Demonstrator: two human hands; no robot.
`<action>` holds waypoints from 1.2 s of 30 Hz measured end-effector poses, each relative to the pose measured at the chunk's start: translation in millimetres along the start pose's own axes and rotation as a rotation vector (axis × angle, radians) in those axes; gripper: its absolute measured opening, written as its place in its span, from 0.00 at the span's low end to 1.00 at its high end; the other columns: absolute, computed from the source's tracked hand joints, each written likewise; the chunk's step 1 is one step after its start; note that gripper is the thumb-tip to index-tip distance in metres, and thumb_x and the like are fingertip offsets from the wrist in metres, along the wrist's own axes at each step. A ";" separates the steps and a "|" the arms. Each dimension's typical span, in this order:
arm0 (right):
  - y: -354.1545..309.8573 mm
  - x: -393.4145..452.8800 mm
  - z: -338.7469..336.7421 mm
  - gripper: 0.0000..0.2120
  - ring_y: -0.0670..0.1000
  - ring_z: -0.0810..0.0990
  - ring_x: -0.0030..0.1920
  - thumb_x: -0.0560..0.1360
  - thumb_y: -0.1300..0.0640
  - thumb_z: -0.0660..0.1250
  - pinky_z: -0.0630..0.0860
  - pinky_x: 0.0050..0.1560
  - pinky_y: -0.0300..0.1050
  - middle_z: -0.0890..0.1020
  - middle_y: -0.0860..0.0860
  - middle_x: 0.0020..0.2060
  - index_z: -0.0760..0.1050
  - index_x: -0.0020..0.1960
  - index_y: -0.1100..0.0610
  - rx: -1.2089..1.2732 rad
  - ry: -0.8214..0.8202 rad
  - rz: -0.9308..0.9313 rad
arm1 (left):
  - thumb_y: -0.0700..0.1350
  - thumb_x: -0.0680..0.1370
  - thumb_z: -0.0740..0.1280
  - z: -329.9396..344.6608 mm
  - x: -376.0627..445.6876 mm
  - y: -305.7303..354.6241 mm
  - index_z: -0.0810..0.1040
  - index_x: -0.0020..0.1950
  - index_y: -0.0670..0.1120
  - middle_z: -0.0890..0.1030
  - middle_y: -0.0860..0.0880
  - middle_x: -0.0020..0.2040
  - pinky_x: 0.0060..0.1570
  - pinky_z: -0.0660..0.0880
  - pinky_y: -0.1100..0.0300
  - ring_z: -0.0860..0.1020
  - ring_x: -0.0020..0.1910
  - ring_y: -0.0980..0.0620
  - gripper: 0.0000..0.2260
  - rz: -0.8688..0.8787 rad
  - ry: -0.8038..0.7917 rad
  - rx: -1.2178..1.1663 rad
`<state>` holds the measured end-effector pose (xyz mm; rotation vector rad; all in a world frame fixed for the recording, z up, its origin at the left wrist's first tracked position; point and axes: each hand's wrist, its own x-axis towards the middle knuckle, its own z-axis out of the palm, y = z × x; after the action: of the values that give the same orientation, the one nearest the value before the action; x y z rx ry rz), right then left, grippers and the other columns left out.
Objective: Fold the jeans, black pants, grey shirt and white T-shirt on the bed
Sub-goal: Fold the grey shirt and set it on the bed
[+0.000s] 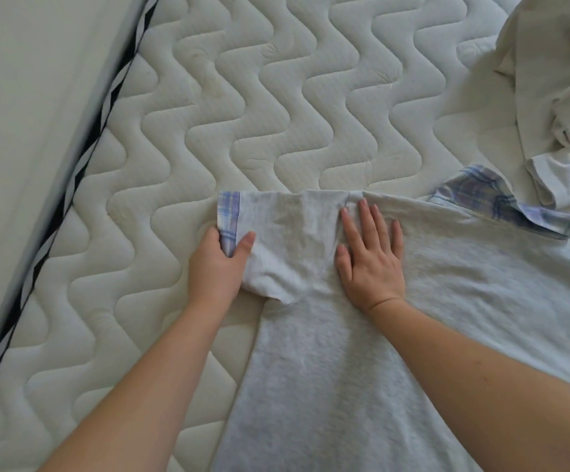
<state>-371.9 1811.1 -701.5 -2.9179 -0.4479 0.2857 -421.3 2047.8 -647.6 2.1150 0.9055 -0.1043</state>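
While the grey shirt lies spread flat on the bed, its body running from the person's near side up toward the collar end, a person works on its left sleeve. The left hand pinches the plaid cuff of that sleeve, thumb on top and fingers tucked beneath the cloth. The right hand lies flat with fingers straight and spread, pressing the shoulder area just beside the sleeve seam. Both hands sit close together near the shirt's upper left corner, the sleeve between them, sticking out sideways across the shirt's long axis. The left hand is plainly the nearer one to the cuff, so folding the sleeve inward over the body would likely fall to it, with the right hand pinning the fold line. A second plaid trim, seemingly the collar or other cuff, shows farther right. A crumpled pale garment, probably the white T-shirt, lies well apart at the upper right, not yet folded. Neither jeans nor black pants are in view.
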 end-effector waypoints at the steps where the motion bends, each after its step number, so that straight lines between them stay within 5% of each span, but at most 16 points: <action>1: 0.1 0.5 0.5 0.29 0.50 0.44 0.79 0.80 0.43 0.45 0.41 0.76 0.58 0.47 0.51 0.80 0.45 0.80 0.44 -0.011 -0.009 0.008 | 0.55 0.74 0.72 -4.3 0.0 -3.4 0.77 0.45 0.46 0.81 0.53 0.38 0.35 0.72 0.62 0.78 0.36 0.55 0.13 -0.039 -0.092 -0.052; 6: 1.2 2.0 3.5 0.29 0.53 0.45 0.79 0.80 0.42 0.46 0.41 0.76 0.59 0.48 0.54 0.79 0.48 0.79 0.45 -0.028 -0.017 0.013 | 0.45 0.74 0.74 -23.6 -10.1 -10.1 0.80 0.52 0.54 0.85 0.58 0.49 0.49 0.77 0.67 0.82 0.50 0.60 0.09 -0.018 -0.500 -0.356; 9: 2.0 1.5 4.7 0.28 0.54 0.45 0.79 0.80 0.42 0.46 0.42 0.76 0.60 0.49 0.54 0.79 0.49 0.79 0.44 -0.032 -0.001 0.011 | 0.45 0.75 0.74 -22.8 -18.7 -5.3 0.79 0.50 0.55 0.85 0.60 0.46 0.44 0.75 0.71 0.82 0.47 0.63 0.08 0.074 -0.344 -0.371; 14: 1.8 2.0 5.7 0.27 0.56 0.44 0.79 0.80 0.40 0.44 0.41 0.75 0.64 0.47 0.50 0.79 0.42 0.78 0.38 -0.082 -0.011 -0.013 | 0.49 0.77 0.70 -16.6 -28.6 -14.7 0.74 0.45 0.52 0.78 0.53 0.34 0.32 0.69 0.62 0.75 0.33 0.57 0.05 0.196 0.048 -0.055; 22: 1.8 2.2 6.3 0.31 0.51 0.41 0.79 0.80 0.39 0.42 0.38 0.76 0.59 0.45 0.51 0.79 0.39 0.79 0.49 -0.051 0.005 0.011 | 0.48 0.77 0.70 -11.9 -40.5 -45.2 0.74 0.58 0.49 0.76 0.60 0.41 0.34 0.65 0.72 0.75 0.39 0.55 0.12 0.029 0.036 0.054; 28: 0.1 1.6 5.6 0.33 0.49 0.40 0.79 0.80 0.40 0.42 0.37 0.76 0.57 0.45 0.53 0.79 0.42 0.80 0.56 -0.037 0.013 0.033 | 0.46 0.74 0.74 -11.4 -40.5 -31.5 0.68 0.66 0.52 0.81 0.55 0.54 0.53 0.77 0.55 0.81 0.51 0.55 0.24 -0.119 -0.008 -0.263; 33: -0.3 1.1 4.2 0.32 0.49 0.40 0.78 0.81 0.42 0.42 0.39 0.76 0.58 0.45 0.52 0.79 0.42 0.80 0.56 -0.020 0.001 0.038 | 0.46 0.72 0.73 -8.0 -47.7 -15.6 0.72 0.68 0.45 0.75 0.44 0.62 0.59 0.70 0.48 0.73 0.61 0.45 0.25 0.376 0.211 0.322; 36: -0.8 1.2 3.0 0.31 0.49 0.40 0.78 0.81 0.43 0.42 0.38 0.76 0.58 0.45 0.52 0.79 0.42 0.80 0.55 -0.023 0.001 0.031 | 0.54 0.76 0.67 7.7 -68.0 -13.4 0.75 0.62 0.46 0.75 0.46 0.61 0.60 0.66 0.53 0.73 0.61 0.47 0.18 0.616 0.084 0.426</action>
<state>-371.7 1812.6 -704.4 -2.9493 -0.4083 0.2852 -478.4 2009.2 -636.9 2.7213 0.2503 0.1227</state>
